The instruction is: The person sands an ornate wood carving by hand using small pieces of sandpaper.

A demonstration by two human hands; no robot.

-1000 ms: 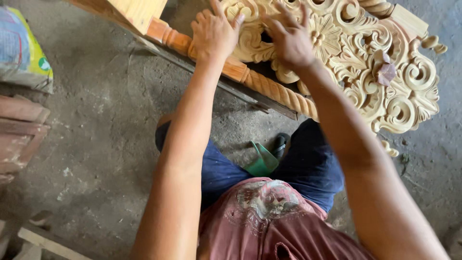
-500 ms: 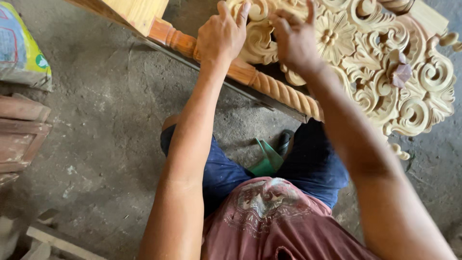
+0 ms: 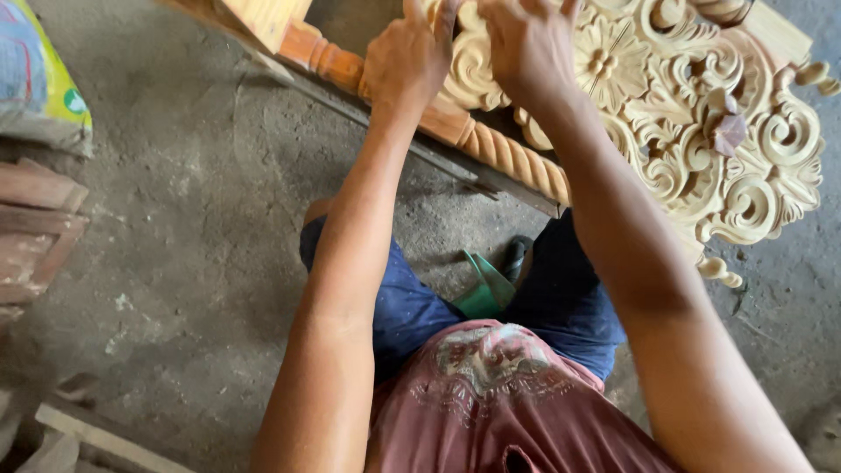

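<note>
A pale carved wooden panel (image 3: pixel 701 131) with scrolls and flowers lies on the concrete floor in front of me. A twisted, turned rail (image 3: pixel 499 149) runs along its near edge. My left hand (image 3: pixel 407 57) presses on the carving just above that rail, fingers bent. My right hand (image 3: pixel 530 44) rests on the scrollwork beside it, fingertips cut off by the top of the frame. I cannot tell whether either hand holds anything. A small dark wooden piece (image 3: pixel 725 127) sits on the carving to the right.
A green sandal (image 3: pixel 486 289) is under my legs. Reddish wood boards (image 3: pixel 35 228) and a printed sack (image 3: pixel 39 79) lie at the left. A pale wood strip (image 3: pixel 105 438) is at the bottom left. Grey concrete floor (image 3: pixel 193 219) surrounds everything.
Both hands have moved up and farther onto the carving. The view has shifted so the panel sits higher and more to the right.
</note>
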